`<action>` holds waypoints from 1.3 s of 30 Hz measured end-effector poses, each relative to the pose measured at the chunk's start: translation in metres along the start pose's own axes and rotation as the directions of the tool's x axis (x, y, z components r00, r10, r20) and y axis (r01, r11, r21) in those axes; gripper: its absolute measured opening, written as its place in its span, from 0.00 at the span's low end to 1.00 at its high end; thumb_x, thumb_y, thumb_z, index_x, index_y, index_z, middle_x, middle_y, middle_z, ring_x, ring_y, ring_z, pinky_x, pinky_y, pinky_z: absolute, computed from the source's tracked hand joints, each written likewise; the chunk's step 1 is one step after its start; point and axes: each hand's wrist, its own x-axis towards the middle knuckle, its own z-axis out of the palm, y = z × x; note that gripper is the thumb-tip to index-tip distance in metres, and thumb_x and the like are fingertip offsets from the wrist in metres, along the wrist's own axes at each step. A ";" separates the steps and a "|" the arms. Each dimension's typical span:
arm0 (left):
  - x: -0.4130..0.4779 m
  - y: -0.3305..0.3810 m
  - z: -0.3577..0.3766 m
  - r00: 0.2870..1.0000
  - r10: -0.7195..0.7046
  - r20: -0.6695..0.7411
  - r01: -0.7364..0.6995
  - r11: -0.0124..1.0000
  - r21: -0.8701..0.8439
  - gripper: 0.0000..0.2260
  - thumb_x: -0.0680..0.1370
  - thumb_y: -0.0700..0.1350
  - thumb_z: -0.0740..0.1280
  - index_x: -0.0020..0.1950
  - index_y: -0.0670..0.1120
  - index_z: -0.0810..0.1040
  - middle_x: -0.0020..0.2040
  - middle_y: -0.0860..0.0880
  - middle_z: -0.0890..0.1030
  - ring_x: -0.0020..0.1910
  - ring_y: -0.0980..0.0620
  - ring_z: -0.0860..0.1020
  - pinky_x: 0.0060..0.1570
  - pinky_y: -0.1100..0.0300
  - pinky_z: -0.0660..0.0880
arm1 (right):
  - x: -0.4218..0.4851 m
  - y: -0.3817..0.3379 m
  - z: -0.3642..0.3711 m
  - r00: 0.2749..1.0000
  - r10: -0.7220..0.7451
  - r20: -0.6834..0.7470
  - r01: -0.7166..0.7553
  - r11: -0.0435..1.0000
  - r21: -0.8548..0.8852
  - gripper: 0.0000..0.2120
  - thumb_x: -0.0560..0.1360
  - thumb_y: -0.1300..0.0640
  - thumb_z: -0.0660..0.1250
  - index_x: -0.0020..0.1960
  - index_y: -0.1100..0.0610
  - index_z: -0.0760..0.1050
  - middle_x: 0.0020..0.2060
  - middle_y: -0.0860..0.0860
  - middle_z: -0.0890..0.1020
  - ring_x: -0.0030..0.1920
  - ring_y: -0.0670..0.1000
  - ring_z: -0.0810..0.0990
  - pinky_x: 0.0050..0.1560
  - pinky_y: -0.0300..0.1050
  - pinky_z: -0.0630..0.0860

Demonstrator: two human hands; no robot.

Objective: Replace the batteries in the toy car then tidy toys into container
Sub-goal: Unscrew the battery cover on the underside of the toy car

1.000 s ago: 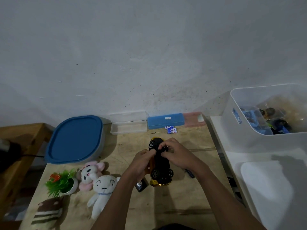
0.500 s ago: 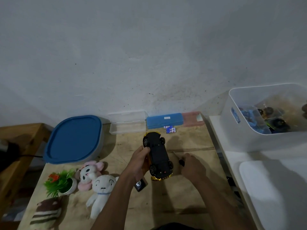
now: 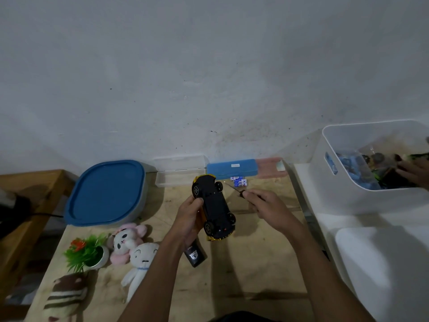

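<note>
This is looking like a plain room in someone's home: a rough, stained plaster wall [image 3: 209, 77] is rising straight behind a bare plywood surface [image 3: 243, 263]. Plush toys [image 3: 125, 240] and a small artificial plant [image 3: 86, 251] are lying along its left side. A blue-lidded tub [image 3: 105, 192] and slim plastic cases [image 3: 232, 169] are sitting against the wall. A white bin [image 3: 336, 194] of playthings is standing on a white unit [image 3: 371, 252] just beside the surface — household clutter, dimly lit.
</note>
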 end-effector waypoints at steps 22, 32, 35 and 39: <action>-0.003 0.010 0.001 0.995 0.104 0.003 -0.104 0.994 0.033 0.13 0.81 0.36 0.61 0.63 0.43 0.78 0.48 0.45 0.85 0.45 0.46 0.82 0.48 0.50 0.79 | 0.003 -0.018 0.008 0.996 -0.079 0.041 0.088 0.922 -0.377 0.11 0.78 0.46 0.64 0.54 0.47 0.83 0.38 0.46 0.83 0.37 0.45 0.77 0.41 0.44 0.72; -0.009 0.012 0.000 0.993 0.119 0.002 -0.118 0.986 0.115 0.13 0.79 0.34 0.64 0.59 0.48 0.80 0.48 0.44 0.85 0.48 0.44 0.83 0.48 0.47 0.79 | 0.004 -0.037 0.003 0.998 -0.002 0.062 0.032 0.877 -0.480 0.14 0.77 0.44 0.63 0.55 0.48 0.83 0.34 0.49 0.83 0.35 0.51 0.79 0.39 0.49 0.73; -0.012 0.012 0.001 0.992 0.125 0.002 -0.123 0.981 0.150 0.13 0.79 0.34 0.65 0.59 0.48 0.80 0.49 0.44 0.85 0.49 0.44 0.84 0.48 0.49 0.80 | 0.006 -0.043 0.001 0.998 0.010 0.061 0.027 0.819 -0.573 0.14 0.76 0.43 0.64 0.54 0.46 0.83 0.37 0.49 0.84 0.37 0.50 0.80 0.38 0.46 0.73; -0.015 0.014 0.001 0.993 0.121 0.014 -0.121 0.970 0.213 0.13 0.79 0.36 0.65 0.59 0.51 0.79 0.50 0.44 0.85 0.52 0.44 0.84 0.52 0.48 0.80 | 0.005 -0.060 0.001 0.996 -0.016 0.087 0.075 0.668 -0.740 0.13 0.76 0.43 0.64 0.57 0.42 0.81 0.45 0.45 0.84 0.43 0.47 0.80 0.45 0.47 0.78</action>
